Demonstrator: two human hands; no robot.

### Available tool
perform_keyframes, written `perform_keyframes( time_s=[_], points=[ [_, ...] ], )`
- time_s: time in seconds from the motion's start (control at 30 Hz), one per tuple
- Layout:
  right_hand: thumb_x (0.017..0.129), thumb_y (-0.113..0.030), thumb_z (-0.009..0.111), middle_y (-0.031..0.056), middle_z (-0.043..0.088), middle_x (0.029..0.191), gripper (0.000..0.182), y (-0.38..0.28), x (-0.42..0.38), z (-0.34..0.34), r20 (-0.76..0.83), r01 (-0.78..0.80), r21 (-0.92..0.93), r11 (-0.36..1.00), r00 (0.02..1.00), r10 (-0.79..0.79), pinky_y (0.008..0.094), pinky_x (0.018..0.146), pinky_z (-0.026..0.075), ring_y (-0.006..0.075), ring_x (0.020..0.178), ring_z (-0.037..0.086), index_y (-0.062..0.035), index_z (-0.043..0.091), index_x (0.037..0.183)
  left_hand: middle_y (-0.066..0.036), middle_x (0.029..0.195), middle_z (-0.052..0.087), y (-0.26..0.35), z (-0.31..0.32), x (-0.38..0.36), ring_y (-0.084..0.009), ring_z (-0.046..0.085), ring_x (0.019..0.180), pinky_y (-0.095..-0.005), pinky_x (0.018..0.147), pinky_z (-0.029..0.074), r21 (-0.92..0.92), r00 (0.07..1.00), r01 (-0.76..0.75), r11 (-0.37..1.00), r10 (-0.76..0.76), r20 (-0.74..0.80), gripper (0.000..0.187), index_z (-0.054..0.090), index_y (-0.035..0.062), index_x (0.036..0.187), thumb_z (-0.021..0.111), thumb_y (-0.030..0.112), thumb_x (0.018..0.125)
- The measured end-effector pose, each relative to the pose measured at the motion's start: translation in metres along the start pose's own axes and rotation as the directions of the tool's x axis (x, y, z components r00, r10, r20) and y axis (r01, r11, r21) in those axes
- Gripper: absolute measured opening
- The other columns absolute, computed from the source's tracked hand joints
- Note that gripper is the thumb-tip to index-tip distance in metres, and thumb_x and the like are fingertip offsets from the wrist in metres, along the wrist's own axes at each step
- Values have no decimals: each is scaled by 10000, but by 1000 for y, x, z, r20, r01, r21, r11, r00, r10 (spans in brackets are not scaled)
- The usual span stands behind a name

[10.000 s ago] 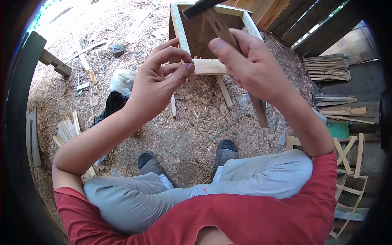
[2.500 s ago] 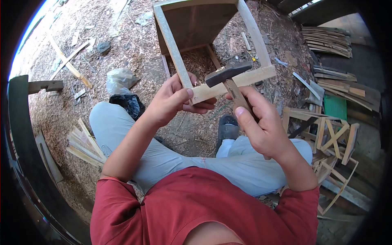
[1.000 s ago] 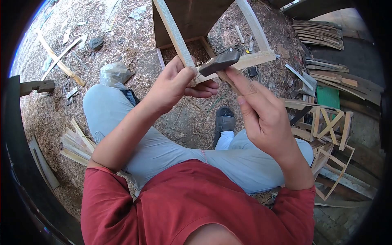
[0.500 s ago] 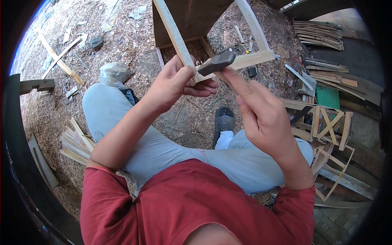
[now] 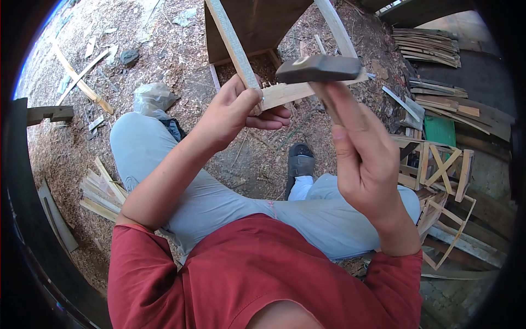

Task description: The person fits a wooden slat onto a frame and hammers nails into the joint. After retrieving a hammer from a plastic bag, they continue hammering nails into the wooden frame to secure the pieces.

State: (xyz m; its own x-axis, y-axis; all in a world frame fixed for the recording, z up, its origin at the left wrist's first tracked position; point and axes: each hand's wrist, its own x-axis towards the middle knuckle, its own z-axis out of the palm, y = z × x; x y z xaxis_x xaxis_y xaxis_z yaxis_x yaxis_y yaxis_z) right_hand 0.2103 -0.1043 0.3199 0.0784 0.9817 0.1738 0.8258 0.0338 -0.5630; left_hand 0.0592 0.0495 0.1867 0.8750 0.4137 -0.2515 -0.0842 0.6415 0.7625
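My left hand (image 5: 234, 112) is closed around the corner of a wooden frame (image 5: 234, 44), its thumb pressed where a long slat meets a crosspiece (image 5: 293, 94). A tiny bright spot shows by that thumb, too small to name. In my right hand (image 5: 368, 156) is a hammer (image 5: 320, 68), gripped by its wooden handle. The dark metal head is slightly blurred and held up over the crosspiece, to the right of the corner. Part of the crosspiece is hidden behind the hammer. A dark panel (image 5: 255, 27) stands between the frame's slats.
Wood shavings cover the ground (image 5: 230, 170). A clear plastic bag (image 5: 153, 98) lies beyond my left knee. Stacked slats (image 5: 427, 46) are at the far right, with small wooden frames (image 5: 441, 167) below them. More loose slats (image 5: 101, 192) lie at the left.
The hammer has moved up and to the right, away from the frame's corner, and its head has turned more level. My left hand and the frame have stayed in place.
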Motion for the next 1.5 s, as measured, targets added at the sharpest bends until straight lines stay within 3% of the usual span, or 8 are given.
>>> perform_keyframes(
  time_s=[0.27, 0.33, 0.53, 1.07, 1.13, 1.23, 1.37, 1.5],
  points=[
    [937, 92, 563, 137, 615, 896, 562, 1, -4, 7, 61, -49, -29, 998, 997, 50, 324, 641, 473, 215, 678, 545, -26, 544, 1486, -261, 1024, 723, -2, 5, -2, -302, 766, 905, -398, 830, 664, 6, 999, -13, 1000, 14, -38, 374, 525, -156, 1198, 418, 165, 1039],
    [941, 85, 562, 130, 593, 865, 566, 0, -4, 10, 57, -74, -22, 997, 996, 75, 332, 628, 471, 223, 660, 535, -42, 542, 1492, -250, 1146, 679, -5, 3, -1, -324, 763, 934, -415, 831, 665, 84, 999, -33, 996, 34, -14, 453, 370, -7, 1414, 404, 265, 1054],
    [946, 70, 571, 149, 640, 930, 570, -1, -8, 15, 54, -112, -38, 993, 992, 114, 322, 641, 484, 232, 687, 580, -70, 544, 1497, -252, 1008, 711, -1, 11, -1, -292, 765, 870, -407, 794, 673, 36, 991, -50, 998, 54, -123, 327, 431, -112, 1206, 431, 170, 1042],
    [950, 69, 565, 132, 584, 845, 572, -3, -5, 11, 64, -105, -63, 992, 992, 109, 335, 637, 466, 228, 668, 539, -73, 536, 1503, -251, 964, 685, -20, 8, 0, -314, 757, 786, -415, 695, 674, 13, 982, -122, 992, 122, -141, 270, 348, -33, 1203, 446, 172, 1058],
    [953, 67, 562, 132, 583, 846, 570, -2, -5, 11, 70, -102, -69, 992, 992, 106, 334, 635, 463, 225, 662, 527, -74, 535, 1504, -171, 1003, 688, -22, 8, -1, -234, 753, 807, -359, 684, 667, 60, 979, -112, 992, 121, -163, 510, 406, 1, 1351, 507, 408, 1059],
    [954, 68, 560, 132, 582, 846, 568, -3, -4, 11, 73, -111, -51, 992, 991, 115, 331, 630, 457, 223, 654, 515, -73, 535, 1504, -173, 1001, 690, -21, 7, 0, -233, 752, 798, -352, 673, 663, 42, 978, -129, 991, 134, -158, 527, 409, 1, 1360, 517, 417, 1055],
    [952, 70, 558, 131, 577, 840, 567, -3, -3, 10, 62, -116, -37, 993, 991, 118, 327, 624, 450, 221, 652, 513, -71, 537, 1501, -249, 951, 688, -19, 3, 2, -347, 755, 778, -430, 683, 671, -28, 991, -110, 994, 107, -86, 267, 330, -12, 1224, 442, 177, 1074],
    [955, 71, 551, 131, 577, 840, 559, -4, -2, 9, 85, -113, -28, 993, 990, 115, 325, 624, 447, 218, 654, 513, -61, 538, 1498, -217, 987, 702, -22, 7, 0, -279, 755, 800, -369, 687, 660, 81, 990, -93, 992, 101, -99, 473, 395, -13, 1387, 402, 348, 1082]
  ],
)
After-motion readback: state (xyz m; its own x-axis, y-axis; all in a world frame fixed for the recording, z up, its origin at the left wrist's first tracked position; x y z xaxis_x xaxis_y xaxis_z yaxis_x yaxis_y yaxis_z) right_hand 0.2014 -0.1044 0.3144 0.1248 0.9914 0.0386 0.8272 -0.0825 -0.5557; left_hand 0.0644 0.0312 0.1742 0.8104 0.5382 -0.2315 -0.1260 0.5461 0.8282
